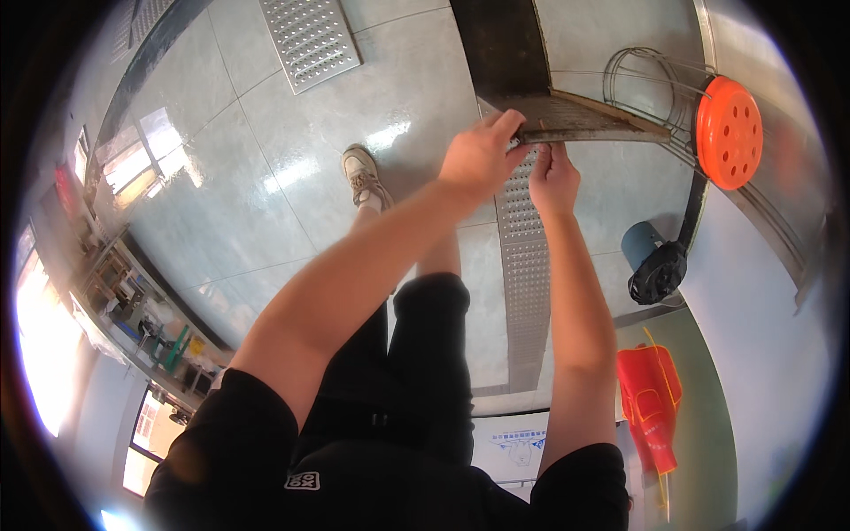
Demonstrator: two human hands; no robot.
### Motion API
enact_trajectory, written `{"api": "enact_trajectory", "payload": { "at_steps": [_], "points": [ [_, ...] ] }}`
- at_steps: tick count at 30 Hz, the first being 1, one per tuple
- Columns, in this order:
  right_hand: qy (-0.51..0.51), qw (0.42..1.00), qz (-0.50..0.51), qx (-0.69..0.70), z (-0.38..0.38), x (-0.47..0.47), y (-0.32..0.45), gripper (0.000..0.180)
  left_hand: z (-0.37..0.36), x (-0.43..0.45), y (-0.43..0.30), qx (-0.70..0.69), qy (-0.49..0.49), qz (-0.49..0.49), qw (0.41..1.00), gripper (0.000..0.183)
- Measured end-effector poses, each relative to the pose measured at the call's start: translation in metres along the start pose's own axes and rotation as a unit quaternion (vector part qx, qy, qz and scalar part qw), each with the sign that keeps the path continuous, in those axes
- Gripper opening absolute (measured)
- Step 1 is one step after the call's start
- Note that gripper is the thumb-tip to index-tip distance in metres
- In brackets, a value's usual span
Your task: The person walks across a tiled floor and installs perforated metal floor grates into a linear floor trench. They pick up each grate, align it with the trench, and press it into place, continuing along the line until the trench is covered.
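A metal drain cover (591, 113) is raised and tilted above the floor, its brownish, dirty side partly visible. My left hand (481, 156) grips its near-left corner, the fingers curled over the edge. Close by on the right, my right hand (556, 176) holds the same edge from the near side; its fingertips are partly hidden. Beyond the raised cover runs the dark, uncovered drain channel (501, 46). Perforated metal drain covers (526, 265) lie in line in the floor beneath and behind my hands.
Another perforated cover (309, 43) lies on the shiny tiled floor. An orange stool (730, 133) with wire-like metal legs stands right, close to the raised cover. Nearer are a blue bin (641, 240) with a black bag and a hanging red apron (651, 398). Cluttered shelves (153, 318) line the left.
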State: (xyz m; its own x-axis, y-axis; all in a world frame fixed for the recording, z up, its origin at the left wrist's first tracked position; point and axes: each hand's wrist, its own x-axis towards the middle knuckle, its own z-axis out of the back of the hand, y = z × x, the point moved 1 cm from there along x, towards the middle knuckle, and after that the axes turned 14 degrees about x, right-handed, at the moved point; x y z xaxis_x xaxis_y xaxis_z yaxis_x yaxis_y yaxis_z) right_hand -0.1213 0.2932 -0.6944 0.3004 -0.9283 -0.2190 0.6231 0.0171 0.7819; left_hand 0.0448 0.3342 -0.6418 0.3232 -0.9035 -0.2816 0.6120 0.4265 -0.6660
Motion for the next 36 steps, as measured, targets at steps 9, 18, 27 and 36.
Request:
{"api": "enact_trajectory", "payload": {
  "at_steps": [9, 18, 27, 36],
  "points": [
    [0.047, 0.997, -0.056, 0.023, 0.006, 0.017, 0.006, 0.016, -0.003, 0.018, -0.001, 0.037, -0.044, -0.020, 0.998, 0.033],
    [-0.096, 0.982, -0.068, 0.146, 0.044, -0.020, 0.010, 0.019, -0.017, -0.002, -0.056, 0.013, -0.061, -0.186, 0.981, 0.033],
    [-0.021, 0.979, -0.026, 0.203, 0.054, -0.080, 0.083, 0.023, 0.063, -0.077, -0.065, 0.043, -0.105, -0.186, 0.976, 0.040],
    [0.055, 0.980, -0.014, 0.192, -0.034, -0.189, 0.156, 0.009, 0.131, -0.193, 0.030, 0.097, -0.150, -0.105, 0.978, 0.038]
  ]
}}
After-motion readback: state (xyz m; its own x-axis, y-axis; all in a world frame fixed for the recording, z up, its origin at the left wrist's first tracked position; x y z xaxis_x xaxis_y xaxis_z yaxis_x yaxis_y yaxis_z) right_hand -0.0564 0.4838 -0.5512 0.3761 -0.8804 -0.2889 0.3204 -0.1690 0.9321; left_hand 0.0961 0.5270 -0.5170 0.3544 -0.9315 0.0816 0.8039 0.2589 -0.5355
